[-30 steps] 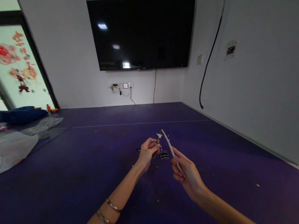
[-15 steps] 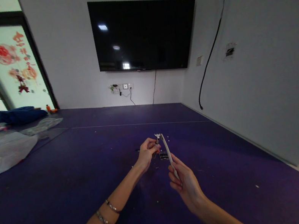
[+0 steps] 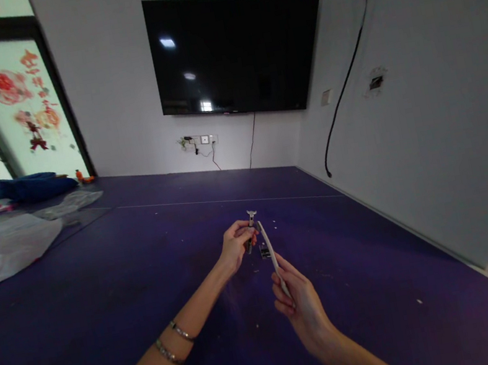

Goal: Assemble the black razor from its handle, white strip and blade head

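My left hand [image 3: 235,244] is closed around a small tool [image 3: 251,218] with a silver, forked-looking head and a dark lower part; its exact kind is too small to make out. In my right hand [image 3: 299,295] is a slim, pale brush [image 3: 271,253] shaped like a toothbrush, held by its lower handle. The brush's dark-bristled head is close beside the tool, but I cannot tell whether they touch. Just left of the brush handle, a small black object [image 3: 264,251] lies on the purple floor [image 3: 199,354].
White crumbs [image 3: 275,224] lie on the floor beyond my hands. Plastic sheeting [image 3: 11,252] and a dark blue cloth bundle [image 3: 32,188] are at the left. A television [image 3: 235,52] hangs on the far wall; a black cable [image 3: 345,86] dangles along the right wall.
My left hand has shifted slightly left, and the tool now stands higher and more upright. The brush has moved a little to the left with my right hand.
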### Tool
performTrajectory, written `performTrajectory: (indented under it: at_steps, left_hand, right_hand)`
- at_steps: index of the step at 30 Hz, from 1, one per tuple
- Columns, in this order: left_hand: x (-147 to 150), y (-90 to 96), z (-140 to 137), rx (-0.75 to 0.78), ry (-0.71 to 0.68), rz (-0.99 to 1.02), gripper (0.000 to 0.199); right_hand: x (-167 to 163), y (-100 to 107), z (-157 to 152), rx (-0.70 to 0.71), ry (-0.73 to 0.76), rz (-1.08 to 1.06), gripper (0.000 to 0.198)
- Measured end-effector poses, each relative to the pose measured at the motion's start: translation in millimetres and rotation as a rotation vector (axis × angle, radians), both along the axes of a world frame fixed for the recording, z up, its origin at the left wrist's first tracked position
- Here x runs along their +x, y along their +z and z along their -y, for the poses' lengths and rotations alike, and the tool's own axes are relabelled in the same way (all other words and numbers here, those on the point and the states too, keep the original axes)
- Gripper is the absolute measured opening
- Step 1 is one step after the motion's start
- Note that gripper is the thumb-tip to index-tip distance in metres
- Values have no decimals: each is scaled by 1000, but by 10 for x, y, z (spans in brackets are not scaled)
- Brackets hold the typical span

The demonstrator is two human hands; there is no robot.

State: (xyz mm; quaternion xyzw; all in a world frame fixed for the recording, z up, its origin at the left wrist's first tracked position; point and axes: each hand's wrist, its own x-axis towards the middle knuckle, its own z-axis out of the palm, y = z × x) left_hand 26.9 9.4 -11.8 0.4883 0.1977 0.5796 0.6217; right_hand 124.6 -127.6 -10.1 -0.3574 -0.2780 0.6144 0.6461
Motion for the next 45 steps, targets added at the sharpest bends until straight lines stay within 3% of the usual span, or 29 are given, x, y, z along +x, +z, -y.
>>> performTrajectory:
  at_steps: [9, 18, 27, 35, 45]
  left_hand:
    - [-62, -21, -54, -81, 38, -65, 35]
    - [-53, -114, -119, 22, 96, -167, 39]
    - [-42, -83, -47, -19, 41, -205, 34]
    - [-37, -87, 15, -19, -4, -228, 30]
    - [-31, -154, -56, 33, 80, -267, 31]
  right_hand:
    - [317, 243, -342, 233, -226, 159, 23]
    - [518, 181, -568, 305, -330, 413, 24]
    - [809, 55, -760, 293, -271, 467, 36]
    - [975, 79, -811, 406, -205, 633, 32]
    - [1040, 88, -823, 407, -181, 865, 30]
